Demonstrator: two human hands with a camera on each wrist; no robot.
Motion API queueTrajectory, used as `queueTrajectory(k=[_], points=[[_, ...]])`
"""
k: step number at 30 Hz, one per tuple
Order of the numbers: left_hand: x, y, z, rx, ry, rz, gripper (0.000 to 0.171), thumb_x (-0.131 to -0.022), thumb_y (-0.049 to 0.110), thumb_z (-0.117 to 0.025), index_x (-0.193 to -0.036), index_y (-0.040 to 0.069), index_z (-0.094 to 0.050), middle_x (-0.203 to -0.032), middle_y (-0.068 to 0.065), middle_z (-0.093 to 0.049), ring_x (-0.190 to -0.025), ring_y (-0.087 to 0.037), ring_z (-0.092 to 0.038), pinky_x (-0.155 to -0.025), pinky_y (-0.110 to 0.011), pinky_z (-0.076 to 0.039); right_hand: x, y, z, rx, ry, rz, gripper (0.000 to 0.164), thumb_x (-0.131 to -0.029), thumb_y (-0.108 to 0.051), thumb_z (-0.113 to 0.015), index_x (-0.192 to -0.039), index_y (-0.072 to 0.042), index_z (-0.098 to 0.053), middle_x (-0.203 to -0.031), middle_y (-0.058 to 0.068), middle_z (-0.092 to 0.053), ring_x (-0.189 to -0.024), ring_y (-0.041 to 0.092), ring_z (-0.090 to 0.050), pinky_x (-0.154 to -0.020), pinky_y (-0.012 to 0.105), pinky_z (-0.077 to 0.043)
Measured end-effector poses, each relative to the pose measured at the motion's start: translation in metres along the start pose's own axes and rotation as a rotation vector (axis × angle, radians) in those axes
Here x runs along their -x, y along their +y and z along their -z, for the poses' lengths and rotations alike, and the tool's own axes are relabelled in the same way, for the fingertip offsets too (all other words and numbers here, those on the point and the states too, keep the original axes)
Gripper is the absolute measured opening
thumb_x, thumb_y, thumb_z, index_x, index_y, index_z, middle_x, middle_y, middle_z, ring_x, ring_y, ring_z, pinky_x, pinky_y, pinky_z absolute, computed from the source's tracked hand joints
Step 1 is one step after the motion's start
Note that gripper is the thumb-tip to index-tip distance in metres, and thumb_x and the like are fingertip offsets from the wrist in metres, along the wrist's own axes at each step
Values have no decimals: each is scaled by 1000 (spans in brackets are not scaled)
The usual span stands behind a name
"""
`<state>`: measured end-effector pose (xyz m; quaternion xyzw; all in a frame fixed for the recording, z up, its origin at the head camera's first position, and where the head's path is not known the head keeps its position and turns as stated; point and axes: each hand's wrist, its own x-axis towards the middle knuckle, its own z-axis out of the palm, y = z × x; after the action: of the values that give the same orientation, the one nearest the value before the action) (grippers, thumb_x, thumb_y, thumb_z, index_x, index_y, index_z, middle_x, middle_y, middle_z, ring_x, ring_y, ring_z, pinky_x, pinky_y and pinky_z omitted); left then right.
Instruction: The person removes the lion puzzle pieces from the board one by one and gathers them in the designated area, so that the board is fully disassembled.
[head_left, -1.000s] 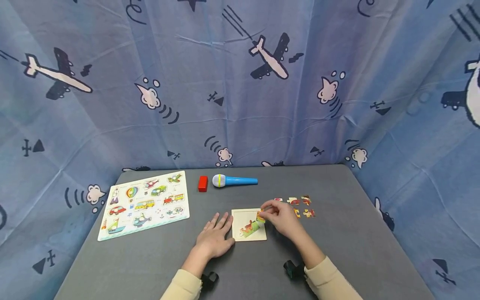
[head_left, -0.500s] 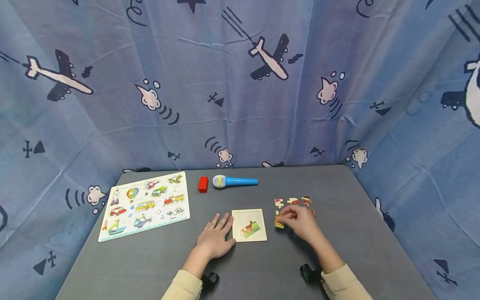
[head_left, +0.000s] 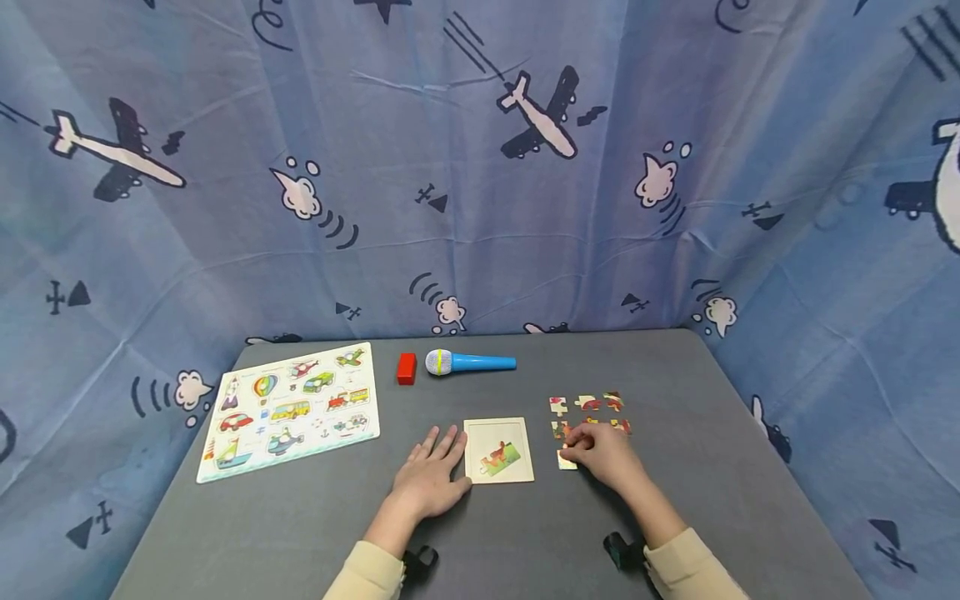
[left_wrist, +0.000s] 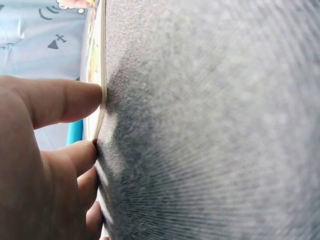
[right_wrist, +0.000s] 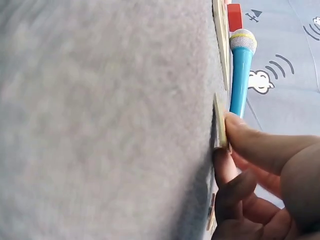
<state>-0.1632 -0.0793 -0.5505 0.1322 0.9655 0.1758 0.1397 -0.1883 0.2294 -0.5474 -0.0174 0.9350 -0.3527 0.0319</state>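
Note:
A square wooden puzzle tray point(head_left: 480, 427) lies mid-table, with joined puzzle pieces point(head_left: 500, 459) showing a reddish figure on green inside it. My left hand point(head_left: 429, 482) rests flat on the table to its left, fingers spread; in the left wrist view the thumb point(left_wrist: 75, 100) touches the tray's edge. To the right of the tray, my right hand point(head_left: 604, 454) pinches a pale puzzle piece point(head_left: 567, 460) between thumb and fingers. The right wrist view shows that piece point(right_wrist: 220, 122) tilted, close to the table. Several loose pieces point(head_left: 587, 402) lie just beyond this hand, which partly covers some.
A white board with vehicle pictures point(head_left: 296, 412) lies at the left. Behind the tray are a red block point(head_left: 406, 368) and a blue toy microphone point(head_left: 472, 362). A patterned blue curtain point(head_left: 480, 208) hangs around the grey table point(head_left: 510, 542).
My right hand has moved from the tray's upper right corner, where it held a piece, rightward to the loose pieces, then slightly nearer me. My left hand stays still.

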Motion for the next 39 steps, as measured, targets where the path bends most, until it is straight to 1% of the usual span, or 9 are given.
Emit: queueTrajectory(k=[5,9,14,18,22,30,34,36,39], points=[[1,1,0,19,25,-10,72,-96,45,-55,-160,18,-33,-167,-1,-27,-157,-29,-13,-125,-53,-18,0,-3,0,35,19,-17,18,-79,-22,-86,-85,-11,-73,-70,-6,-64,-64,10,-54,-63,29,-45],[1,2,1,23,17,-9,72,-96,44,-56,-160,18,-33,-167,-2,-27,-157,-30,-13,-125,-53,-18,0,-8,2,50,30,-34,20,-79,-22,-87,-86,-10,-73,-71,-4,-63,-66,10,-54,-64,30,-45],[1,3,4,30,5,-10,72,-96,42,-57,-159,17,-34,-167,-3,-28,-157,-31,-14,-125,-54,-18,3,-24,4,34,23,-8,18,-82,-19,-84,-91,-9,-72,-75,-4,-63,-68,10,-55,-64,30,-46],[1,2,2,20,5,-3,73,-96,44,-55,-160,19,-32,-168,-1,-26,-157,-29,-12,-126,-53,-17,1,-45,0,-8,3,39,16,-83,-17,-84,-94,-10,-73,-79,-5,-65,-67,11,-55,-60,28,-46],[1,2,1,15,2,6,73,-97,45,-55,-160,20,-31,-168,0,-24,-158,-28,-11,-126,-52,-17,-2,-63,-10,-47,-40,100,16,-84,-15,-83,-96,-11,-74,-80,-6,-66,-66,10,-54,-58,24,-46],[3,5,5,21,3,-8,71,-97,42,-57,-159,16,-35,-167,-3,-28,-157,-31,-16,-125,-54,-19,-7,-81,-35,-101,-136,228,16,-84,-11,-82,-96,-6,-73,-77,-6,-64,-66,9,-55,-58,22,-46],[4,4,4,18,9,-19,71,-97,42,-58,-158,15,-36,-166,-4,-30,-156,-33,-17,-124,-55,-20,-10,-84,-48,-78,-206,299,20,-84,-13,-83,-100,-6,-73,-79,-6,-64,-69,6,-56,-63,22,-47],[5,4,5,24,14,-24,70,-96,41,-59,-158,15,-37,-166,-5,-31,-156,-33,-18,-124,-56,-21,-11,-85,-52,-36,-243,340,24,-84,-14,-83,-104,-7,-73,-81,-4,-64,-71,6,-55,-65,23,-46],[6,6,6,20,16,-26,70,-97,42,-58,-158,16,-36,-166,-4,-30,-156,-33,-17,-124,-56,-21,-11,-86,-57,36,-279,372,28,-84,-14,-83,-109,-7,-73,-86,-2,-63,-74,10,-55,-67,25,-46]])
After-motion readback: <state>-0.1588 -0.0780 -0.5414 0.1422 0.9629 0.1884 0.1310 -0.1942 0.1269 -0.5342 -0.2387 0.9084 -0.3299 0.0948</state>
